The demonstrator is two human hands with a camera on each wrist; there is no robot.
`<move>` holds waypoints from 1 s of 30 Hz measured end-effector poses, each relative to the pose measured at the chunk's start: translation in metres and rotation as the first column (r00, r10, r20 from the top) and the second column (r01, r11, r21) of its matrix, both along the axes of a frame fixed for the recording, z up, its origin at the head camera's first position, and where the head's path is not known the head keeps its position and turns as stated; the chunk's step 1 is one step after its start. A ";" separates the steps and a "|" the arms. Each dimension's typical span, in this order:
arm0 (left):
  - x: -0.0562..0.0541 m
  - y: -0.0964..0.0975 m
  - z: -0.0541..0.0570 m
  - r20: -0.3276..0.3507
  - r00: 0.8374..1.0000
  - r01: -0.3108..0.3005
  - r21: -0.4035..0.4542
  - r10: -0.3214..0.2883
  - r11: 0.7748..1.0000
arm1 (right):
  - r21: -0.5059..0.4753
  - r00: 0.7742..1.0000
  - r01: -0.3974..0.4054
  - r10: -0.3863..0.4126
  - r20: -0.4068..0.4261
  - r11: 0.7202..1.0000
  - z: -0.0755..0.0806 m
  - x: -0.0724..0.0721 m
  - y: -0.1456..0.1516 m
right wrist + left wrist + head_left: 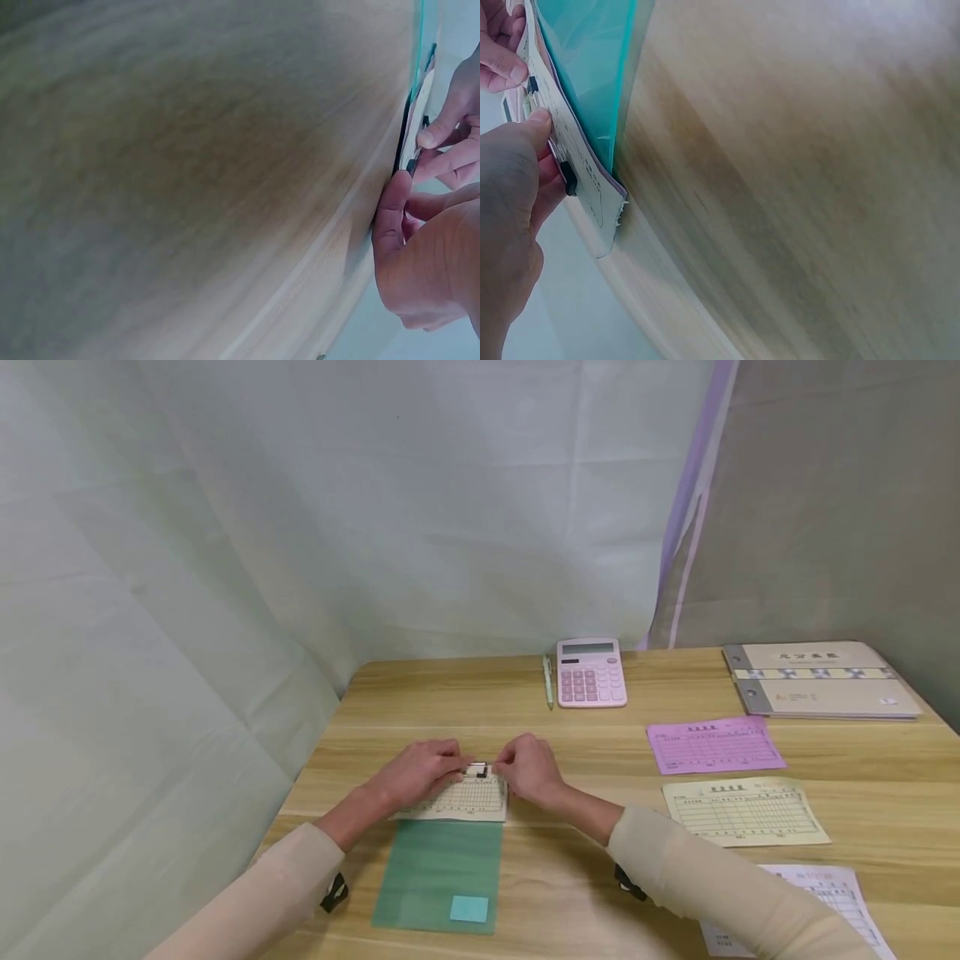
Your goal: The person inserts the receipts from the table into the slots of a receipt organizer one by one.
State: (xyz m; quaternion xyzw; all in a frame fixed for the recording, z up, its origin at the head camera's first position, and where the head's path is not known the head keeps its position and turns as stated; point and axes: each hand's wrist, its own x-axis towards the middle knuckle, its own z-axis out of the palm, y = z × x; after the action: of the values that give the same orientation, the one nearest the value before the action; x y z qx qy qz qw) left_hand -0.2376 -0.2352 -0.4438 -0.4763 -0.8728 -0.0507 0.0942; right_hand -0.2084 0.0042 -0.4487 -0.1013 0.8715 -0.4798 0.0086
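A translucent green clipboard (442, 868) lies on the table, with a pale printed form (468, 797) across its upper part. At its top edge is a metal clip (477, 766) with black ends. My left hand (422, 771) pinches the clip, the thumb on top, as the left wrist view shows; its fingers are partly hidden behind the edge. At the clip's other end, my right hand (531, 768) pinches the clipboard's top right edge with thumb and forefinger. Both hands' fingertips are close together in the right wrist view, where the form shows only edge-on.
To the right lie a purple form (716, 745), a yellow form (746, 812) and a white form (832, 893), partly under the right sleeve. Farther back are a pen (547, 682), a pink calculator (590, 674) and a bound ledger (817, 689). Curtains hang behind the wooden table (585, 868).
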 end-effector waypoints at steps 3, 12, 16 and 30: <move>0.001 0.001 0.000 0.007 1.000 -0.008 -0.012 0.008 1.000 | -0.008 1.000 0.012 -0.011 0.004 1.000 -0.001 0.001 0.000; 0.002 -0.001 -0.003 0.078 0.996 -0.045 0.006 0.045 0.999 | -0.006 0.999 0.028 -0.028 0.016 1.000 -0.004 0.002 -0.001; 0.001 -0.001 -0.004 0.118 0.990 -0.078 0.016 0.075 0.997 | 0.021 1.000 0.011 -0.012 0.028 1.000 -0.002 0.000 0.002; -0.002 -0.002 0.003 0.198 0.969 -0.145 -0.008 0.144 0.989 | 0.201 0.993 -0.107 0.115 -0.024 0.974 0.050 -0.031 0.095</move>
State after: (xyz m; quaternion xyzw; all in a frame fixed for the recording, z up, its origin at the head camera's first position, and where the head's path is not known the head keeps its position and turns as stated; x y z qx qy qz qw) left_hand -0.2396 -0.2376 -0.4405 -0.4036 -0.9100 -0.0939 0.0117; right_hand -0.2397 0.0988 -0.3983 -0.1571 0.9082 -0.3868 0.0298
